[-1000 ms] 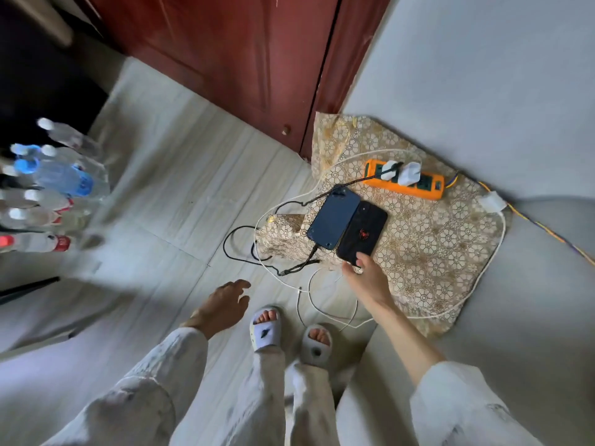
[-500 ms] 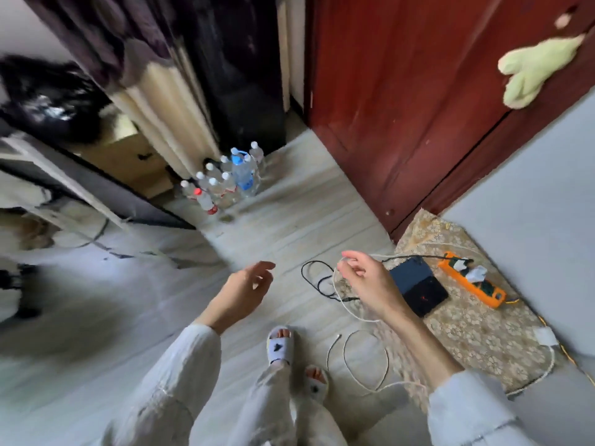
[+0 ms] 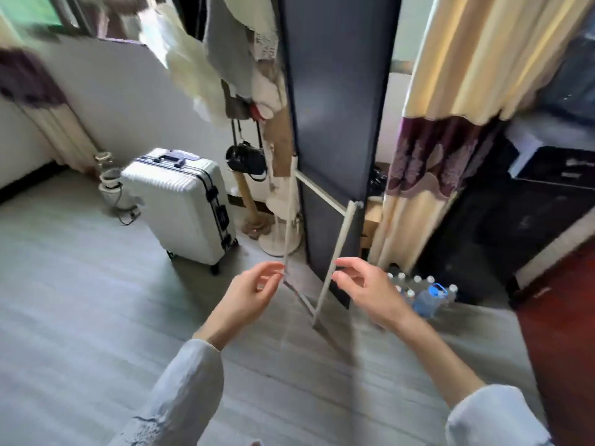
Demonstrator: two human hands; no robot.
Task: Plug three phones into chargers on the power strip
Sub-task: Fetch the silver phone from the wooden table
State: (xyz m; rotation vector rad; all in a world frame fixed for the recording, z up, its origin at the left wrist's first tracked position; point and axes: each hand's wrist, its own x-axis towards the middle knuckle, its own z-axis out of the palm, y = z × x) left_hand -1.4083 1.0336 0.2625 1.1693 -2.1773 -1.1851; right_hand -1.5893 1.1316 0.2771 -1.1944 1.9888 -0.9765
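The clothes [image 3: 225, 49] hanging at the top are smeared by motion blur and cut off by the upper edge. The right hand [image 3: 370, 291] covers part of the cluster of water bottles [image 3: 428, 294] on the floor. Both sleeves [image 3: 180, 400] run out of the bottom edge. The dark furniture [image 3: 531, 201] at right is too blurred to identify.
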